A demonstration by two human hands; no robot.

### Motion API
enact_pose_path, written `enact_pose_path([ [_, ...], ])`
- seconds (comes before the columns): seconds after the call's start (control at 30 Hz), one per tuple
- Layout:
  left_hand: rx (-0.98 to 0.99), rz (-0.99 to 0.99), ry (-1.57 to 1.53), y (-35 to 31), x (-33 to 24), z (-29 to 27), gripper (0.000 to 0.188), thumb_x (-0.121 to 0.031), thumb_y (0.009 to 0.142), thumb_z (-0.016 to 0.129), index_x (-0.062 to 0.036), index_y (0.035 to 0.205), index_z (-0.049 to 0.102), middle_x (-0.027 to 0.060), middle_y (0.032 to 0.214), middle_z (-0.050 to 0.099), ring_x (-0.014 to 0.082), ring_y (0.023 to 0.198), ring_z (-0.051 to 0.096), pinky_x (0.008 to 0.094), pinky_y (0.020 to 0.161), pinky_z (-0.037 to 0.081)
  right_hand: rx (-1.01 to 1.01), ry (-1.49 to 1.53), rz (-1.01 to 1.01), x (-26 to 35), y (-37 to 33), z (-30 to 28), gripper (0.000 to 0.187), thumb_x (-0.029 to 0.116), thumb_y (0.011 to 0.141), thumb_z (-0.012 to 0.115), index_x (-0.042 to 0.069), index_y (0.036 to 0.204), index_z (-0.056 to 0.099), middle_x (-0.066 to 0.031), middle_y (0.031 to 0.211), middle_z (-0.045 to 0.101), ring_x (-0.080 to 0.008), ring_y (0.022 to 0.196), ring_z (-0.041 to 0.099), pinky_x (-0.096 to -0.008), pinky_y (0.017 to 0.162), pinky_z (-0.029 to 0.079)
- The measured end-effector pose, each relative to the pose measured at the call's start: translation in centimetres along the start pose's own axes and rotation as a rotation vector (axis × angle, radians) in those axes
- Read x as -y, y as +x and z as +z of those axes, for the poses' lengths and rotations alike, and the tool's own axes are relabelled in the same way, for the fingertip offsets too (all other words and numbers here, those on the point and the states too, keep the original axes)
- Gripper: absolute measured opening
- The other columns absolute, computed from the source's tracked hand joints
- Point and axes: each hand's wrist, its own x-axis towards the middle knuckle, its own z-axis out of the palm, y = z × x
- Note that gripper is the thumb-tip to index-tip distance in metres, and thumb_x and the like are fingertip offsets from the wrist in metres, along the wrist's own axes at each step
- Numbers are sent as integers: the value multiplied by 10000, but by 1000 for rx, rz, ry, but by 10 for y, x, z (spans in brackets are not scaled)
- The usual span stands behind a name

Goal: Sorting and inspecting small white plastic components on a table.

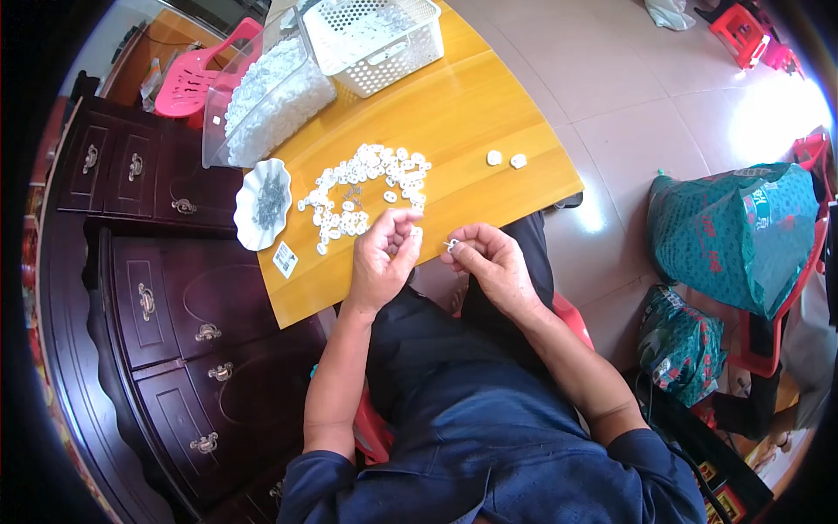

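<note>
My left hand (382,260) is over the near edge of the wooden table (489,96), its thumb and fingers pinching a small white plastic piece (416,233). Just to its right, my right hand (496,266) grips another small white piece (453,246) at the fingertips; a thin pin-like part sticks out of it. Beyond my left hand spreads a loose heap of white rounded plastic pieces (371,160), some showing two dark holes. Several small dark metal bits (353,193) lie amid them. Two white pieces (495,158) rest apart at the right.
A scalloped white dish (247,217) holds grey metal bits. Behind it stand a clear bin (212,131) full of white pieces and a perforated white basket (397,54). A dark drawer cabinet (179,297) borders the left. Teal bags (716,231) and another person's arm (786,419) are at right.
</note>
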Motion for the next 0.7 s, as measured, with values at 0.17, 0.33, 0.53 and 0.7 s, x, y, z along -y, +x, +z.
enact_pose_path([
  [0.17, 133, -122, -64, -14, 16, -8, 237, -34, 970, 674, 19, 1199, 652, -11, 922, 642, 18, 760, 575, 186, 694, 497, 14, -11, -4, -1, 0, 2, 157, 75, 1014, 624, -42, 1118, 634, -90, 926, 749, -107, 877, 705, -257, 793, 560],
  [0.33, 121, -103, -172, -17, 16, -5, 242, -6, 955, 686, 9, 1196, 683, -15, 930, 679, 28, 799, 612, 190, 731, 513, 40, -51, 3, -6, 1, 0, 157, 101, 1034, 617, -2, 1151, 635, -70, 955, 750, -94, 878, 693, -242, 806, 544],
  [0.53, 153, -42, -88, -16, 14, -5, 255, 31, 935, 673, 20, 1189, 696, 17, 937, 690, 61, 810, 653, 211, 734, 532, 57, -68, 0, -11, 1, -1, 153, 90, 1031, 619, -8, 1148, 635, -66, 950, 745, -89, 872, 687, -236, 805, 547],
  [0.7, 167, -13, -32, -15, 9, -3, 253, 56, 923, 664, 24, 1170, 704, 46, 953, 700, 98, 839, 702, 233, 745, 556, 55, -100, 3, -8, 1, 0, 154, 88, 1029, 621, -13, 1142, 642, -56, 951, 738, -83, 864, 680, -236, 800, 548],
])
